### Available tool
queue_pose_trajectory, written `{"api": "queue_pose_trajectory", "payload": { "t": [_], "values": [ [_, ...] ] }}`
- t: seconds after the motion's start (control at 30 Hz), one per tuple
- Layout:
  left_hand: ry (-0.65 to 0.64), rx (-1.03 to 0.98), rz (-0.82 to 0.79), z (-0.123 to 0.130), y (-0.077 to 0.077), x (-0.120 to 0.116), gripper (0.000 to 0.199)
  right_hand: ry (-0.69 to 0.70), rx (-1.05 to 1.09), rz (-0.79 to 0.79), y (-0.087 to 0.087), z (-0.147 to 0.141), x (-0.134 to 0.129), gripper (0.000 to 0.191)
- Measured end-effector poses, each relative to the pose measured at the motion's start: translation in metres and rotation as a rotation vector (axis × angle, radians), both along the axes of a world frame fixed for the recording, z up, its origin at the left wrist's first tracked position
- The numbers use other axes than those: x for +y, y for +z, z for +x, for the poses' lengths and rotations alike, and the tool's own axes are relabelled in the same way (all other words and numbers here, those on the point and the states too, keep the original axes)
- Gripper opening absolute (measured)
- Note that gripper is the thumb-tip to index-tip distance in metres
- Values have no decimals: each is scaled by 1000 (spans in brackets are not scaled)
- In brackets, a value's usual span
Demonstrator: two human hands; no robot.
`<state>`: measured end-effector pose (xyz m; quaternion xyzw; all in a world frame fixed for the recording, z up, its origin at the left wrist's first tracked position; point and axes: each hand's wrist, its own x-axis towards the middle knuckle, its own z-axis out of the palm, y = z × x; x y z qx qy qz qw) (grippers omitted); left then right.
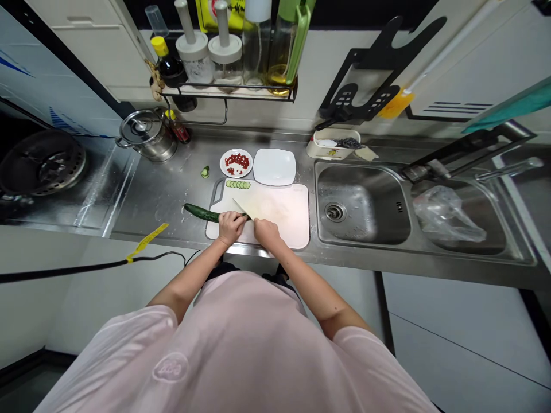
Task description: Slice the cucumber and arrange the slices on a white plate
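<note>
A long green cucumber lies across the left edge of the white cutting board, its far end reaching over the steel counter. My left hand is closed around it near the cut end. In my right hand is the handle of a kitchen knife, its blade slanting up and left beside the cucumber's cut end; I cannot tell whether the two touch. A short row of cucumber slices rests along the board's top edge. Cucumber trimmings sit on the counter to the upper left.
Behind the board stand a small plate of chopped red pieces and a white rectangular plate. A steel pot and a wok are at left. To the right is a double sink holding a plastic bag.
</note>
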<state>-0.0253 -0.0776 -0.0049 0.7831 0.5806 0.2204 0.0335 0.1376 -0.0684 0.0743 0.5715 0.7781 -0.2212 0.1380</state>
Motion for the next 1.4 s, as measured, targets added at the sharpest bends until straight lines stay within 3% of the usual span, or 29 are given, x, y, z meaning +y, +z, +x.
{"api": "queue_pose_trajectory", "payload": {
  "t": [0.2,0.87,1.4],
  "values": [
    [8,20,1,0,0,0,20,4,36,25,-4,2,0,27],
    [14,-3,20,3,8,1,20,-23,-44,-45,-3,42,-38,27],
    [43,-24,-3,7,20,5,19,-48,14,-28,2,18,-11,28]
  ]
}}
